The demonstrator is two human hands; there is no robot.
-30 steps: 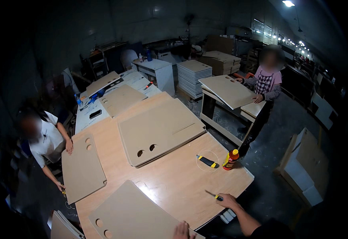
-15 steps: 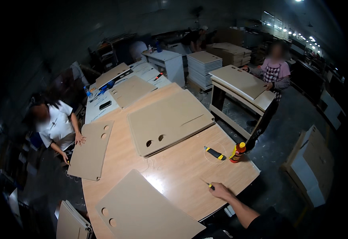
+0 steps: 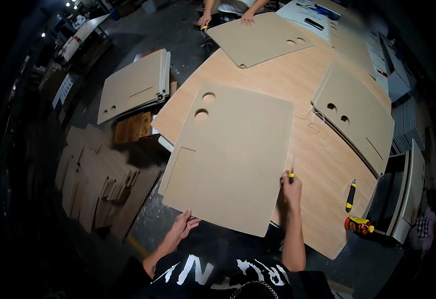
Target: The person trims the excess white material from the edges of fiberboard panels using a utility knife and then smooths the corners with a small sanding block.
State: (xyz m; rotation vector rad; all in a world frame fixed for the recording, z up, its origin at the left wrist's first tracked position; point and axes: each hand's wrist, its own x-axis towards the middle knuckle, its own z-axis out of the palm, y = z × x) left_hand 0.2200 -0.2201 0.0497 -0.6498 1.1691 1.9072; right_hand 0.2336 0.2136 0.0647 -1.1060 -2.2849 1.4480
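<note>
A large brown fibreboard panel (image 3: 228,154) with two round holes lies flat on the wooden table (image 3: 297,89) right in front of me. My left hand (image 3: 183,226) grips the panel's near edge at its left corner, which overhangs the table. My right hand (image 3: 291,185) rests at the panel's right edge and is closed on a small yellow-and-black knife (image 3: 291,174), blade pointing away from me along that edge.
Similar panels lie at the table's far end (image 3: 258,40), where another person's hands (image 3: 248,17) rest, and on the right (image 3: 352,114). A yellow-black tool (image 3: 350,197) and a red-yellow bottle (image 3: 360,225) sit near the right corner. A panel stack (image 3: 133,84) and floor offcuts (image 3: 93,174) are left.
My view has swung round the table. The panel that lay at the table's near corner is now straight before me, with my left hand on its near edge and the knife at its right edge.
</note>
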